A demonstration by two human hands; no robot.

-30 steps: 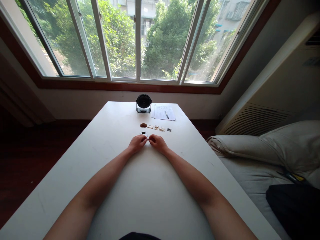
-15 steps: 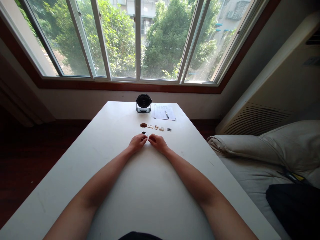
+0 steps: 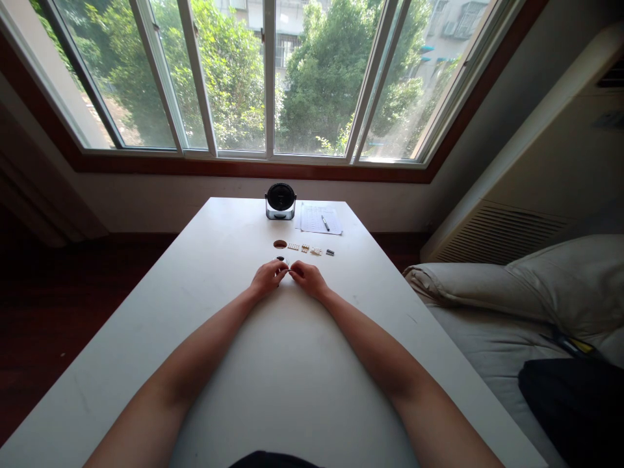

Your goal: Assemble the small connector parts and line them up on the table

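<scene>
The left grip [image 3: 267, 278] and right grip [image 3: 308, 277] nearly meet above a white surface [image 3: 292, 364]; whether either pinches something is too small to tell. Just beyond the left grip, a dark-centred object [image 3: 281, 259] is partly hidden; small dotted packs [image 3: 305, 248] lie farther away.
</scene>
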